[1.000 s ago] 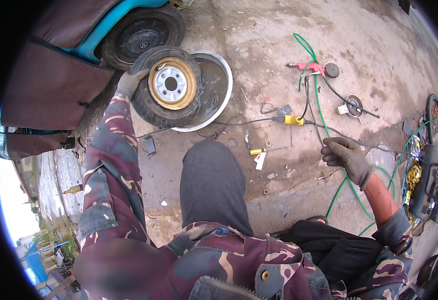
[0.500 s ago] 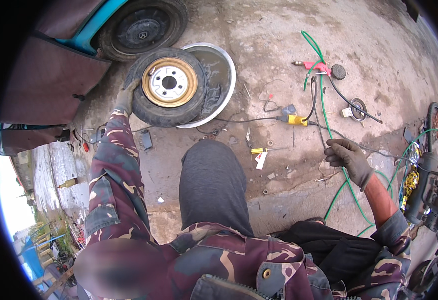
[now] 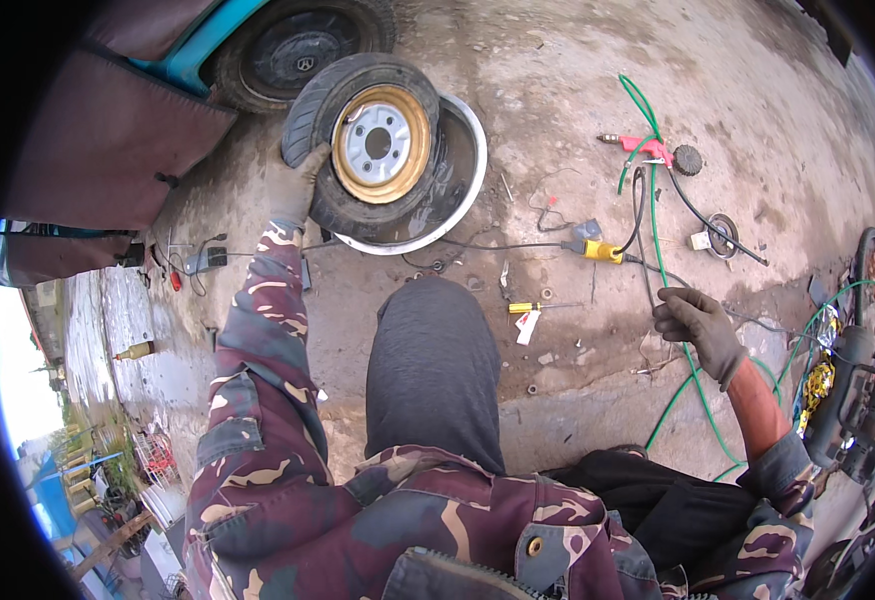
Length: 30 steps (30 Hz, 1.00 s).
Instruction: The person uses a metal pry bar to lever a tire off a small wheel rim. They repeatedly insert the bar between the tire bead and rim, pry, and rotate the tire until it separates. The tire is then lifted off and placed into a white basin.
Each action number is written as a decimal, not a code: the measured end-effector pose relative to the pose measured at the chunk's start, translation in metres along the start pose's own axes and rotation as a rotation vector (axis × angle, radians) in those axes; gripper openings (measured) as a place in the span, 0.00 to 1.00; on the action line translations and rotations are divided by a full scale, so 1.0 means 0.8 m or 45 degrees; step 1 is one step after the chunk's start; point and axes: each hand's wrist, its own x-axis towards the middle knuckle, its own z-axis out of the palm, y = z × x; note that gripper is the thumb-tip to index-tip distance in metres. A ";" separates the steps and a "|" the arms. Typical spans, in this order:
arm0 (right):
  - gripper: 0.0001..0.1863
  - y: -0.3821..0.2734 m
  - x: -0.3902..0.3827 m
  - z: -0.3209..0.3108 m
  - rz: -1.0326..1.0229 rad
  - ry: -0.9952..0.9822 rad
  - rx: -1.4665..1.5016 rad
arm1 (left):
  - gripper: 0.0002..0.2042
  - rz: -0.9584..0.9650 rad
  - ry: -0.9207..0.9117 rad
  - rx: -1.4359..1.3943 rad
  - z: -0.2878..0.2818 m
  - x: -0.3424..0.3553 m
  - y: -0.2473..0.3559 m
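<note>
My gloved left hand (image 3: 296, 188) is closed on the near left edge of a car wheel (image 3: 313, 110). The wheel has a black tyre and a rim with a silver centre and a rusty gold band. It rests tilted over a round metal basin (image 3: 480, 165) of murky water, covering much of it. Off to the right, my gloved right hand (image 3: 700, 328) hovers above the ground with its fingers curled together. A black cable (image 3: 641, 240) runs down to those fingertips; whether they grip it, or anything small, I cannot make out.
Behind the basin stands another wheel (image 3: 303, 55) beside a teal vehicle. A red air gun (image 3: 648, 148) on a green hose (image 3: 655, 215) lies at right, near a yellow cable connector (image 3: 600, 250) and a yellow-handled screwdriver (image 3: 526, 308). Machinery (image 3: 863, 400) borders the far right.
The wheel has shifted right and away from me over the basin and turned at a tilt. My left hand moved along with it. The right hand stays nearly in place.
</note>
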 end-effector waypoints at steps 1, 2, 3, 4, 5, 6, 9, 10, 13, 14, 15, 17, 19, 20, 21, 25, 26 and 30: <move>0.22 0.003 0.000 -0.002 0.003 0.005 -0.005 | 0.42 0.000 0.011 -0.013 0.008 -0.008 0.007; 0.22 0.006 0.000 -0.003 0.000 -0.002 0.007 | 0.43 0.073 0.054 -0.049 0.015 -0.018 0.012; 0.22 0.009 0.001 -0.005 0.007 -0.007 0.006 | 0.43 0.104 0.065 -0.086 0.020 -0.028 0.013; 0.22 0.013 0.002 -0.007 0.013 -0.003 -0.002 | 0.45 0.066 0.061 -0.113 0.021 -0.039 0.012; 0.22 0.017 0.003 -0.009 0.028 -0.017 0.001 | 0.45 0.102 0.103 -0.129 0.022 -0.049 0.009; 0.22 0.020 0.005 -0.010 0.039 -0.020 -0.001 | 0.45 0.094 0.118 -0.143 0.021 -0.060 0.005; 0.22 0.027 0.013 -0.010 0.070 -0.031 -0.001 | 0.45 0.090 0.062 -0.158 0.009 -0.088 -0.006; 0.22 0.028 0.015 -0.009 0.081 -0.033 -0.004 | 0.45 0.072 0.044 -0.195 0.004 -0.096 -0.008; 0.21 0.028 0.022 -0.006 0.091 -0.042 0.005 | 0.46 0.038 -0.035 -0.176 -0.009 -0.098 0.001; 0.21 0.028 0.023 -0.005 0.083 -0.047 0.008 | 0.47 0.083 -0.066 -0.142 -0.013 -0.091 0.008; 0.22 0.027 0.024 -0.005 0.068 -0.054 0.017 | 0.47 0.050 -0.117 -0.091 -0.016 -0.081 0.017; 0.22 0.025 0.025 -0.004 0.070 -0.040 0.008 | 0.49 0.231 -0.090 -0.003 -0.017 -0.046 0.037; 0.22 0.025 0.024 -0.004 0.071 -0.038 0.002 | 0.50 0.350 -0.132 0.156 -0.015 -0.006 0.058; 0.22 0.024 0.024 -0.004 0.076 -0.042 0.004 | 0.50 0.521 -0.142 0.239 -0.008 0.014 0.068; 0.22 0.025 0.023 -0.004 0.085 -0.035 -0.002 | 0.50 0.370 -0.225 0.356 0.000 0.029 0.077; 0.23 0.028 0.023 -0.006 0.101 -0.049 0.007 | 0.51 0.157 -0.417 0.526 0.013 0.085 0.088; 0.23 0.030 0.023 -0.007 0.102 -0.049 0.006 | 0.51 0.098 -0.443 0.531 0.014 0.089 0.086; 0.23 0.034 0.026 -0.010 0.109 -0.038 -0.014 | 0.50 0.102 -0.345 0.399 -0.002 0.076 0.061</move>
